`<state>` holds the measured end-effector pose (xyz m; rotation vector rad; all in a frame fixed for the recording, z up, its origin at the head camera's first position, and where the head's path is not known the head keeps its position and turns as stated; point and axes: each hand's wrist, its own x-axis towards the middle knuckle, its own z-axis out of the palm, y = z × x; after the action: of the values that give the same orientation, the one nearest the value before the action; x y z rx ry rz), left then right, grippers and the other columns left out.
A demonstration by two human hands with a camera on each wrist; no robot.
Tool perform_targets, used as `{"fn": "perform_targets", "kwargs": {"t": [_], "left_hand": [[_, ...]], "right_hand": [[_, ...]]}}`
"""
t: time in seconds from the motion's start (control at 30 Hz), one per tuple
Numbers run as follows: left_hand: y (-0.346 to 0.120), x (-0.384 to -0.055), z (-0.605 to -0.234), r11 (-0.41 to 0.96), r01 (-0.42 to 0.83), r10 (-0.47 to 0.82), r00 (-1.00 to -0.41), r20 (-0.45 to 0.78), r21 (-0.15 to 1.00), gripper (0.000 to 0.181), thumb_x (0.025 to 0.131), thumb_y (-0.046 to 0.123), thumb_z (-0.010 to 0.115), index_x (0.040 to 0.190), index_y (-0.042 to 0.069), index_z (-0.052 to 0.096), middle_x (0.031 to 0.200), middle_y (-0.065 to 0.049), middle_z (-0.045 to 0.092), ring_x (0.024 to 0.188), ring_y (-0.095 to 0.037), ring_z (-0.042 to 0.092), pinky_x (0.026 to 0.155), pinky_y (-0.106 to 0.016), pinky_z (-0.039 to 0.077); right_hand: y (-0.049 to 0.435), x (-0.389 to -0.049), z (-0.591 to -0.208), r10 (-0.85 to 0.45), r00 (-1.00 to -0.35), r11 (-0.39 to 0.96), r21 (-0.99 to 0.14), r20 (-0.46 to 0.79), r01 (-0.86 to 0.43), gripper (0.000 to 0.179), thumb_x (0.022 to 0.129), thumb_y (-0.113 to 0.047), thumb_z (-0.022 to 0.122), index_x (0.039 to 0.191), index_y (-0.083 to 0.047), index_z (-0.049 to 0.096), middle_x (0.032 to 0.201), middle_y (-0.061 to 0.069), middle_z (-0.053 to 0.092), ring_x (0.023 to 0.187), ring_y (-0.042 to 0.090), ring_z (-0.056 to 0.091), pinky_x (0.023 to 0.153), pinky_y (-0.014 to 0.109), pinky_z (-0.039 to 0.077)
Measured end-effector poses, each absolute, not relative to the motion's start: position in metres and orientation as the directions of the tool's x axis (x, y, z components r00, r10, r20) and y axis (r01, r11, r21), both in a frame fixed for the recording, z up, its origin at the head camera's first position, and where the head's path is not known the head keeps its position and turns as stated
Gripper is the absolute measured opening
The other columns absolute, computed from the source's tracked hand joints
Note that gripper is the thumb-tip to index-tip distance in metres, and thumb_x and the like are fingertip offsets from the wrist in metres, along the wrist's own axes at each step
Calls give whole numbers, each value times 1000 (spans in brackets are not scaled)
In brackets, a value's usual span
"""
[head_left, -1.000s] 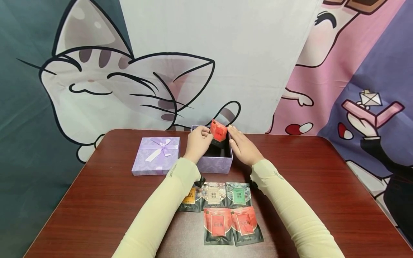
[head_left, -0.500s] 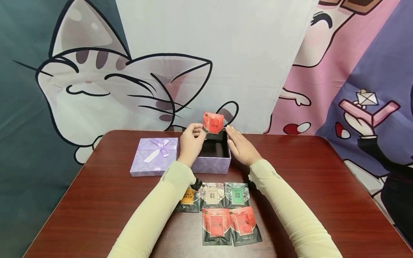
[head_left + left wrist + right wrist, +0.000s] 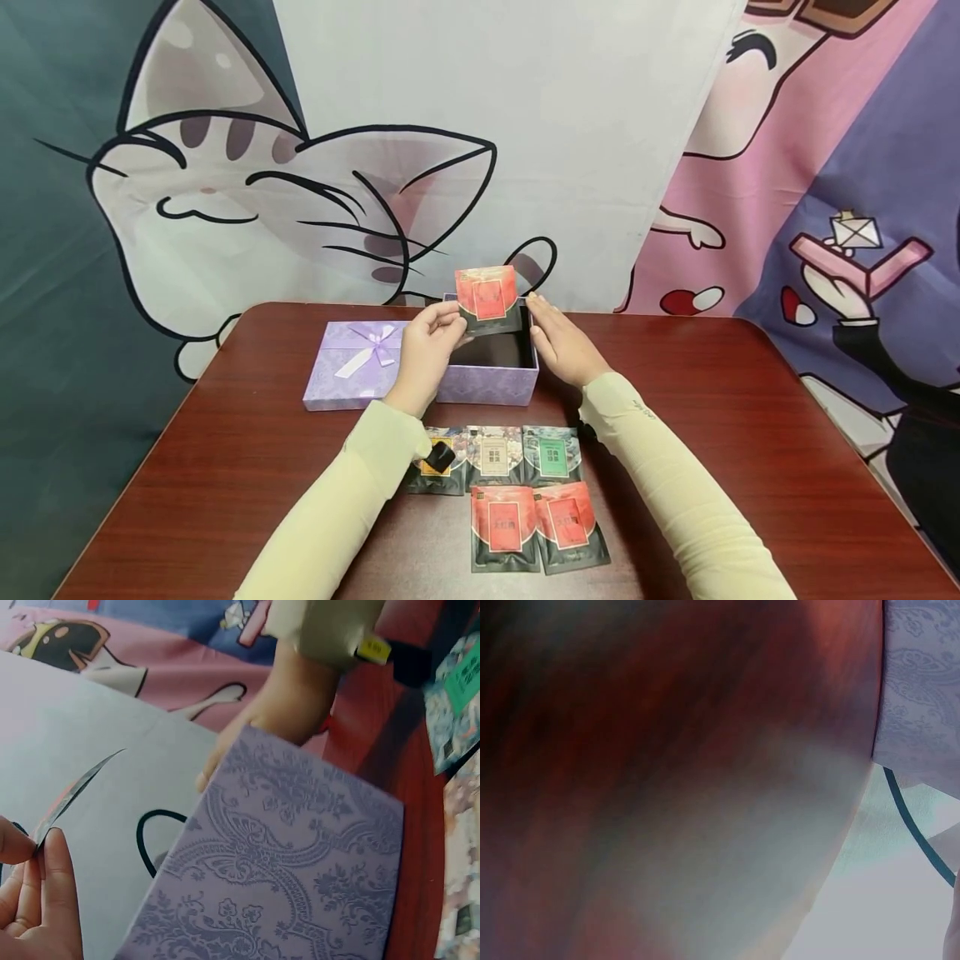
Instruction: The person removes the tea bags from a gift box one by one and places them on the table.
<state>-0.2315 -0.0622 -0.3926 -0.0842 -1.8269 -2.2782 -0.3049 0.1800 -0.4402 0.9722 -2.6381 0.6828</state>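
My left hand (image 3: 426, 350) pinches a red and black tea sachet (image 3: 487, 296) by its lower left corner, above the lidless purple gift box (image 3: 487, 387). In the left wrist view the sachet (image 3: 75, 795) appears nearly edge-on between thumb and fingers, apart from the patterned box wall (image 3: 300, 847). My right hand (image 3: 566, 342) rests with straight fingers against the box's right side. The dark inside of the box (image 3: 491, 350) shows in part; the held sachet and left hand hide some of it. Only a strip of box wall (image 3: 922, 682) shows in the right wrist view.
Left of the box lies its purple lid (image 3: 352, 362) with a ribbon bow. In front, an orange-labelled sachet (image 3: 442, 479), a beige one (image 3: 495, 455) and a green one (image 3: 552, 455) form a row. Two red sachets (image 3: 505, 529) lie nearer on the brown table (image 3: 750, 417).
My left hand has drawn the red sachet up out of the box and moved left, turning its printed face toward the head camera. The right hand stays at the box's side.
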Motion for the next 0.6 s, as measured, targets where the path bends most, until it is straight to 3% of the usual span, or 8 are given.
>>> {"fn": "perform_targets", "kwargs": {"t": [0.27, 0.6], "left_hand": [[-76, -204, -391, -177, 118, -14, -993, 117, 977, 32, 96, -4, 60, 127, -10, 59, 100, -7, 63, 84, -7, 66, 80, -26, 59], [-92, -176, -398, -139, -6, 106, -994, 9, 990, 19, 95, -3, 59, 113, -5, 57, 96, -6, 60, 82, -12, 63, 83, -29, 59]], "right_hand": [[180, -305, -441, -545, -757, 676, -345, 361, -651, 55, 107, -23, 37, 155, 3, 33, 161, 20, 32, 150, 35, 27, 124, 42, 17], [180, -304, -440, -548, -745, 671, -333, 381, -663, 54, 107, -21, 39, 154, 4, 34, 160, 21, 33, 149, 35, 29, 123, 44, 19]]}}
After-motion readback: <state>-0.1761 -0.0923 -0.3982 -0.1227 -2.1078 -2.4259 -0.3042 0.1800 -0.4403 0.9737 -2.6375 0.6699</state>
